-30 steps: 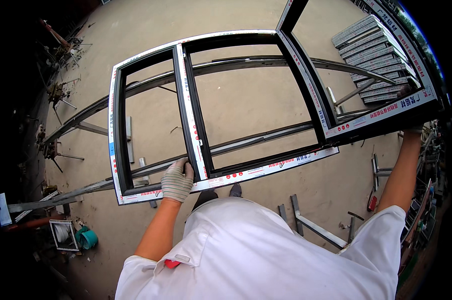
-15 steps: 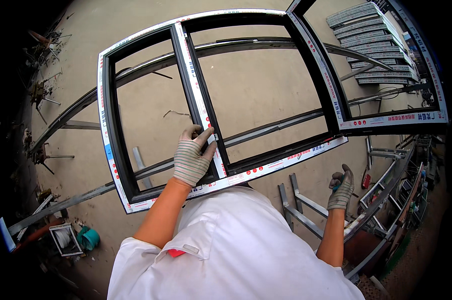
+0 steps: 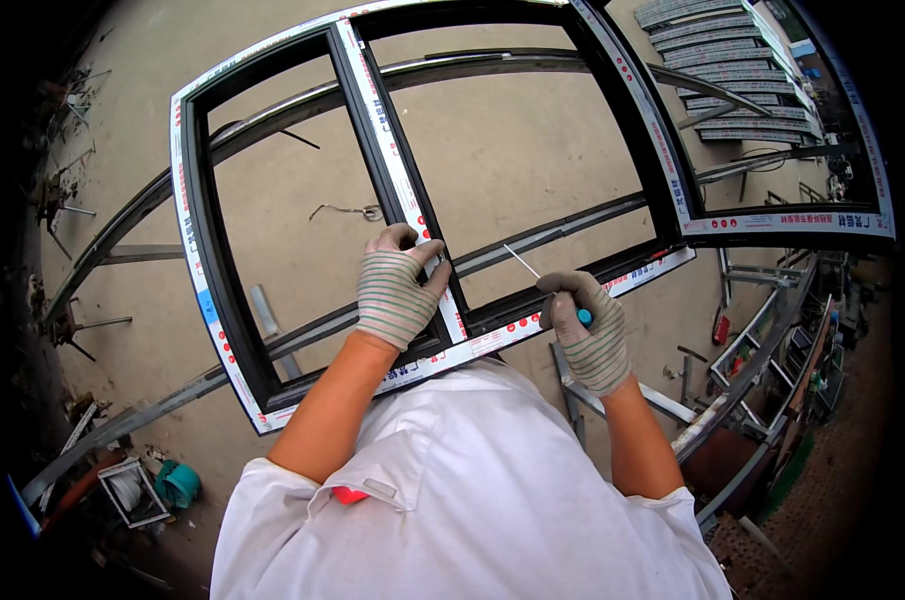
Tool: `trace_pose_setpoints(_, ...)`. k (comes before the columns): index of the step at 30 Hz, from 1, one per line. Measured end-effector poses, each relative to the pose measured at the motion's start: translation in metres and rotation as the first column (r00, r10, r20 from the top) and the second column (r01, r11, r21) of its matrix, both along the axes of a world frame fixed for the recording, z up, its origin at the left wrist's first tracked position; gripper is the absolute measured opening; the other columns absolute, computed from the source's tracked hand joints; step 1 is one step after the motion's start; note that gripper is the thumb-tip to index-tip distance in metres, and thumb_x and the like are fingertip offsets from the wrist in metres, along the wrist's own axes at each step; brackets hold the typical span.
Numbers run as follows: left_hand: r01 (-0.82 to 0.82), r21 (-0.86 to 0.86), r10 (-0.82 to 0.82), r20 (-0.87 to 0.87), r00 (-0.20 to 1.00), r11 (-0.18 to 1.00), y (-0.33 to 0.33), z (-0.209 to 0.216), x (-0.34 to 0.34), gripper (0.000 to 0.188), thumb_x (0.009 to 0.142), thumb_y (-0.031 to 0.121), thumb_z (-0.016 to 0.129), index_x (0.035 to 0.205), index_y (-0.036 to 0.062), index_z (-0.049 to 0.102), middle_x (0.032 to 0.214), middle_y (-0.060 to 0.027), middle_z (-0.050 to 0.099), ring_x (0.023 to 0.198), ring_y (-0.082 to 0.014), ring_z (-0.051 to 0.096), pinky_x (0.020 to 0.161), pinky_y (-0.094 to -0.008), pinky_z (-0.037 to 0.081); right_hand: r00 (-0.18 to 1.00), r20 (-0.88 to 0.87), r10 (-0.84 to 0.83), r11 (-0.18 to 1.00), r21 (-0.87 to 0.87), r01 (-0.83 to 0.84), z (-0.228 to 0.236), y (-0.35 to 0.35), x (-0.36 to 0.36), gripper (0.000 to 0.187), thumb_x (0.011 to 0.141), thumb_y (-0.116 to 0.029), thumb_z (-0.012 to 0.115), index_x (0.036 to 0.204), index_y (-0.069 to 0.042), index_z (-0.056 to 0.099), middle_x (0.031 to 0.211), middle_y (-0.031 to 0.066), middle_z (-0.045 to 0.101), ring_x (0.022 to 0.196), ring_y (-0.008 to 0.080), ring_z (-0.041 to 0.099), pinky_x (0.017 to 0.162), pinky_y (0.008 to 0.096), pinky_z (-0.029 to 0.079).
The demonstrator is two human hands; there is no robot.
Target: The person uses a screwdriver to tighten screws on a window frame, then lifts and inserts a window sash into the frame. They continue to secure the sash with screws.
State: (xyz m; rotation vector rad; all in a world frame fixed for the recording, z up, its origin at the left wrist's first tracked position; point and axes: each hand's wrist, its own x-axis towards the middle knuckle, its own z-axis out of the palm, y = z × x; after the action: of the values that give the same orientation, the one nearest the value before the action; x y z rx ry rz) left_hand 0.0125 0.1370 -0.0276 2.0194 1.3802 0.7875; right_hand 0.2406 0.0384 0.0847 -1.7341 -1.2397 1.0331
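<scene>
A black window frame point(image 3: 182, 190) with printed white protective film lies in front of me on metal rails. My left hand point(image 3: 392, 288), in a striped work glove, is at the lower part of the frame's middle bar point(image 3: 377, 110). Its thumb and fingers pinch a small metal piece point(image 3: 439, 259) against the bar, largely hidden by the fingers. In my gloved right hand point(image 3: 594, 345), above the frame's near edge, is a screwdriver point(image 3: 584, 317) with a teal handle. Its thin shaft points up and left over the right opening, apart from the bar.
A hinged sash point(image 3: 772, 223) stands out at the frame's right. Long metal rails point(image 3: 122, 235) run under the frame. Stacked film-covered profiles point(image 3: 732, 70) lie at the far right. Metal offcuts and a rack point(image 3: 742, 400) are at the near right; a teal bucket point(image 3: 177, 484) stands at the lower left.
My right hand has swung in from the right to the frame's near edge, and the screwdriver's shaft now shows. My left hand stays at the middle bar. The view has shifted slightly.
</scene>
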Motion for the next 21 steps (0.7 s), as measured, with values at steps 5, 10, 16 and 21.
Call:
trace_pose_setpoints(5, -0.027, 0.011, 0.028, -0.028, 0.999, 1.000, -0.001, 0.004, 0.002, 0.030, 0.080, 0.020, 0.082, 0.109, 0.0102, 0.082, 0.118, -0.0205, 0.066, 0.110, -0.0389, 0.060, 0.096, -0.0471, 0.054, 0.968, 0.106, 0.229, 0.970, -0.108, -0.218, 0.003, 0.038, -0.022, 0.022, 0.103, -0.012, 0.058, 0.114, 0.000, 0.072, 0.072, 0.0022, 0.066, 0.069, 0.0076, 0.063, 0.067, 0.0274, 0.054)
trace_pose_setpoints(10, -0.021, -0.036, 0.019, -0.048, 0.999, 0.999, 0.000, 0.007, 0.001, 0.030, 0.081, 0.021, 0.084, 0.109, 0.0109, 0.083, 0.119, -0.0203, 0.066, 0.112, -0.0390, 0.060, 0.097, -0.0462, 0.054, 0.934, 0.148, 0.325, 0.931, -0.223, -0.289, -0.007, 0.062, -0.025, 0.021, 0.100, -0.014, 0.058, 0.109, -0.002, 0.073, 0.074, 0.0100, 0.069, 0.066, 0.0158, 0.065, 0.066, 0.0327, 0.055)
trace_pose_setpoints(16, 0.006, -0.057, -0.010, -0.064, 0.998, 0.998, 0.004, 0.008, 0.000, 0.028, 0.080, 0.021, 0.083, 0.106, 0.0122, 0.083, 0.118, -0.0202, 0.066, 0.111, -0.0394, 0.059, 0.097, -0.0470, 0.054, 0.901, 0.165, 0.402, 0.898, -0.261, -0.353, -0.015, 0.080, -0.027, 0.025, 0.099, -0.015, 0.056, 0.109, 0.000, 0.074, 0.069, 0.0051, 0.067, 0.064, 0.0108, 0.063, 0.063, 0.0303, 0.053)
trace_pose_setpoints(21, 0.028, -0.071, -0.032, -0.065, 0.997, 0.997, 0.005, 0.010, -0.001, 0.027, 0.080, 0.020, 0.083, 0.106, 0.0125, 0.083, 0.117, -0.0199, 0.066, 0.110, -0.0396, 0.059, 0.096, -0.0475, 0.053, 0.873, 0.183, 0.452, 0.864, -0.334, -0.377, -0.005, 0.091, -0.033, 0.027, 0.098, -0.019, 0.056, 0.106, -0.001, 0.075, 0.083, 0.0205, 0.074, 0.078, 0.0341, 0.075, 0.075, 0.0430, 0.059)
